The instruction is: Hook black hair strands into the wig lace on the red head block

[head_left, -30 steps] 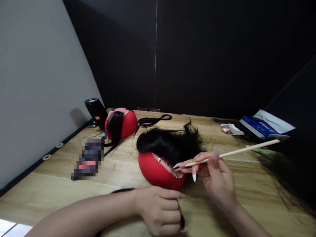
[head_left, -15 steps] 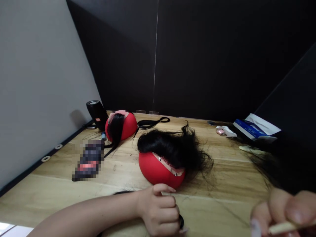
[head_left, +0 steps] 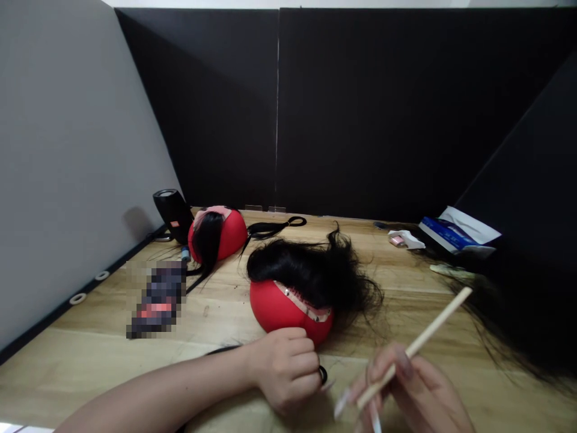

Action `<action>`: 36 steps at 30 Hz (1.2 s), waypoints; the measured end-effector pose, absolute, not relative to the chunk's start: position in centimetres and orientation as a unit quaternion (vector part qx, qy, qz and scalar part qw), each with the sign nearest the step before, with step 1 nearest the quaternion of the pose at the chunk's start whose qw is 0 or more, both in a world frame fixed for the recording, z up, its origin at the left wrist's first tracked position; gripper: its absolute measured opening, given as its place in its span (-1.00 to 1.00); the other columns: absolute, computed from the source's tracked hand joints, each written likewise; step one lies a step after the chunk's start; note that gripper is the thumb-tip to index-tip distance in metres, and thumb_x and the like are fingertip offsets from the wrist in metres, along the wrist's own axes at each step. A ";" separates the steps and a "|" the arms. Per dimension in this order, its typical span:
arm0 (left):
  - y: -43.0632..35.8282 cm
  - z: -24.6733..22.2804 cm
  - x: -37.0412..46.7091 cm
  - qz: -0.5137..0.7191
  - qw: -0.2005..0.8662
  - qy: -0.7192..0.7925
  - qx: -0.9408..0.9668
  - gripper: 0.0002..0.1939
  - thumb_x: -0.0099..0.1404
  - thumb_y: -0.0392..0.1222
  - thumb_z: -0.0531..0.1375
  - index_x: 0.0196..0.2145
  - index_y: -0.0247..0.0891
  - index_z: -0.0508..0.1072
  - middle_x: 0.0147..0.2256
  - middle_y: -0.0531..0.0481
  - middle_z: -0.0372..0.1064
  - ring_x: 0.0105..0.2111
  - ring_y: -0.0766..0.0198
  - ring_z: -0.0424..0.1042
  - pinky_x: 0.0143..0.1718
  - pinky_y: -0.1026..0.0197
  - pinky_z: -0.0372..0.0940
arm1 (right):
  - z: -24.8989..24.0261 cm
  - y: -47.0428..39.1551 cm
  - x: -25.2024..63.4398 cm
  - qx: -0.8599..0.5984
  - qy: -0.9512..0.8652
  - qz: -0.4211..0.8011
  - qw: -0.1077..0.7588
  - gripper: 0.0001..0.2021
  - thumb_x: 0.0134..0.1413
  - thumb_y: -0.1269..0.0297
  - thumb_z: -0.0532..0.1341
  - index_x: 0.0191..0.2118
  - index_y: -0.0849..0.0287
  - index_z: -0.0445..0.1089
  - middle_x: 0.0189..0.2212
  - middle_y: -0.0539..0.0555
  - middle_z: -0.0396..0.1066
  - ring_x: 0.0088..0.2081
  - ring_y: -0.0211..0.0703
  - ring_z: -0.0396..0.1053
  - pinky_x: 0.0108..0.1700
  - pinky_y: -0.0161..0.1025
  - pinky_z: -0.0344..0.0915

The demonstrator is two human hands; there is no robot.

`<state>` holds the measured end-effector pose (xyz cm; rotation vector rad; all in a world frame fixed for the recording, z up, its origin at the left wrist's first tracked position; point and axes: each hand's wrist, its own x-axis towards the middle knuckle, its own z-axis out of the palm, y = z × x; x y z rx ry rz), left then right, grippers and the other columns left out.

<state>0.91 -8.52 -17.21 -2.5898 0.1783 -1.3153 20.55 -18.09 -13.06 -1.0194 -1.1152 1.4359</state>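
Observation:
My right hand (head_left: pixel 412 385) grips a slim pale wooden stick (head_left: pixel 428 337) between thumb and fingers, slanting up to the right. Beside its lower end, a small white piece (head_left: pixel 375 416) shows among the fingers, too blurred to name. My left hand (head_left: pixel 288 370) is closed in a fist in front of a red dome-shaped head form (head_left: pixel 274 307). A black loop (head_left: pixel 323 374) sticks out past its knuckles; what the fist holds is hidden. Black hair (head_left: pixel 306 267) lies over the form, above a pinned pale pink band (head_left: pixel 300 300).
Behind to the left stand another red form (head_left: pixel 234 234) with hair and a black cylindrical speaker (head_left: pixel 174 213). A tied hair bundle (head_left: pixel 270 228) lies at the back. At right are a blue-and-white packet (head_left: pixel 451 234), crumpled tissue (head_left: pixel 410 239) and a dark hair mass (head_left: pixel 527 325).
My right hand has come in leftward from the lower right corner, bringing the wooden stick into fuller view. My left hand's raised index finger has curled into the fist. The view has tilted slightly.

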 end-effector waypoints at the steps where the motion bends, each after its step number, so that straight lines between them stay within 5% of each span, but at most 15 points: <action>1: -8.4 -17.2 0.9 -0.447 0.115 0.053 -0.885 -0.62 0.31 -0.30 0.04 -0.67 -0.27 0.24 -0.64 0.08 0.01 -0.62 0.32 0.00 -0.59 0.20 -0.12 | -12.6 -16.9 20.4 -0.421 -0.479 0.554 0.536 -0.56 0.14 -0.14 0.19 -0.43 0.19 0.42 -0.48 0.17 0.50 -0.51 -0.12 0.44 -0.41 -0.21 0.41; 6: -8.4 -17.3 0.9 -0.445 0.111 0.030 -0.888 -0.62 0.30 -0.33 0.04 -0.68 -0.27 0.23 -0.65 0.07 0.03 -0.61 0.31 -0.01 -0.56 0.19 -0.13 | -11.6 -11.9 18.8 -0.371 -0.610 0.452 0.535 -0.81 0.16 0.18 0.27 -0.37 0.20 0.43 -0.56 0.01 0.39 -0.55 -0.26 0.38 -0.50 -0.36 0.35; 17: -8.8 -17.8 1.4 -0.443 0.105 0.000 -0.890 -0.63 0.31 -0.33 0.04 -0.66 -0.28 0.21 -0.64 0.08 0.03 -0.61 0.33 -0.01 -0.53 0.17 -0.17 | -14.8 -10.2 19.6 -0.348 -0.636 0.422 0.544 -0.83 0.26 0.27 0.17 -0.32 0.17 0.45 -0.42 0.05 0.44 -0.36 -0.21 0.42 -0.28 -0.32 0.35; 36: -9.0 -17.6 1.4 -0.436 0.082 -0.026 -0.896 -0.58 0.33 -0.38 0.02 -0.69 -0.31 0.26 -0.66 0.05 0.03 -0.60 0.32 -0.02 -0.54 0.19 -0.14 | -15.0 -10.2 20.2 -0.316 -0.715 0.370 0.502 -0.86 0.29 0.36 0.13 -0.31 0.17 0.40 -0.38 0.03 0.40 -0.33 -0.24 0.36 -0.26 -0.30 0.27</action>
